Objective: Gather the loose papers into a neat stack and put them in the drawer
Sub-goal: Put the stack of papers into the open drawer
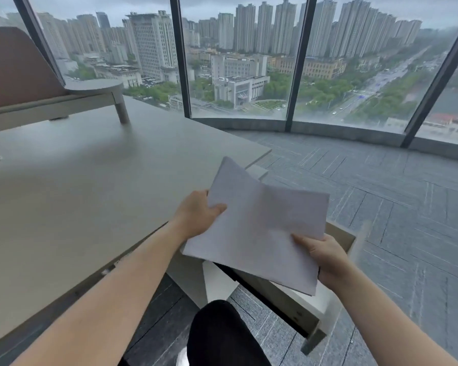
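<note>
A stack of white papers [259, 223] is held in the air, off the right edge of the grey desk [85, 186]. My left hand [196, 215] grips the stack's left edge, thumb on top. My right hand [325, 257] grips its near right corner. The sheets bow slightly along a middle crease. Below the papers an open drawer [339, 236] sticks out from the desk's side; most of its inside is hidden by the stack.
Grey carpet floor [381, 194] spreads to the right, up to tall windows [238, 56]. A raised shelf with a brown panel [21, 67] stands at the desk's far left. My dark-clothed knee [220, 334] is at the bottom centre.
</note>
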`<state>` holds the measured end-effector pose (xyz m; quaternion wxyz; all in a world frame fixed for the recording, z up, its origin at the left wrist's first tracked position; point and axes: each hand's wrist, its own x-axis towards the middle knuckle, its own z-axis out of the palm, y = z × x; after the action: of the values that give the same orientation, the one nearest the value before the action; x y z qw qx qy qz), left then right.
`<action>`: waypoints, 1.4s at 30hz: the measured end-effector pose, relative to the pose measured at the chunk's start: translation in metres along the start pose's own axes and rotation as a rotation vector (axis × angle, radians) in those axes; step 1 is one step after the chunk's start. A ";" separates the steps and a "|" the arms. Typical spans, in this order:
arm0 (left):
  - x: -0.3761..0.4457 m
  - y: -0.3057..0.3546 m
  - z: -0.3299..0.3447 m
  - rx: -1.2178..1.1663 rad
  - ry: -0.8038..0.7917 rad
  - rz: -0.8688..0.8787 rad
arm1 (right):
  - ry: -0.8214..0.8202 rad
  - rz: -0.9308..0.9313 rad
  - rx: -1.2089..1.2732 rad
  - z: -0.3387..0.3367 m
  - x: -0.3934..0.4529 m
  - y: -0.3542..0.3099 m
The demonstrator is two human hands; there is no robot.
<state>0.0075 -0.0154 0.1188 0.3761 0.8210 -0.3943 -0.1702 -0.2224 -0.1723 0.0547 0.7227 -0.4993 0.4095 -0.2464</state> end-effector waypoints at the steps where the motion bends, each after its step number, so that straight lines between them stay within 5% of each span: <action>1: 0.007 0.007 0.013 0.046 -0.021 0.021 | 0.046 0.004 0.005 -0.006 0.001 0.003; 11: 0.057 0.006 0.102 0.185 -0.158 -0.065 | 0.298 0.110 0.071 -0.032 0.016 0.024; 17: 0.075 -0.015 0.112 0.472 -0.135 -0.009 | 0.406 0.088 -0.041 -0.030 0.022 0.029; 21: 0.073 -0.041 0.122 0.607 -0.380 -0.066 | 0.471 0.100 -0.122 -0.028 0.032 0.040; 30: 0.069 -0.059 0.128 0.682 -0.457 -0.045 | 0.421 0.368 -0.201 -0.017 0.064 0.057; 39: 0.078 -0.061 0.132 0.892 -0.538 -0.061 | 0.376 0.504 -0.602 -0.014 0.088 0.074; 42: 0.078 -0.058 0.134 0.901 -0.554 -0.069 | 0.412 0.482 -0.912 -0.012 0.074 0.071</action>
<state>0.0097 -0.1171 -0.0114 -0.1379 0.8381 -0.4856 -0.2070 -0.1958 -0.2085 -0.0383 0.3742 -0.5955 0.7100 0.0356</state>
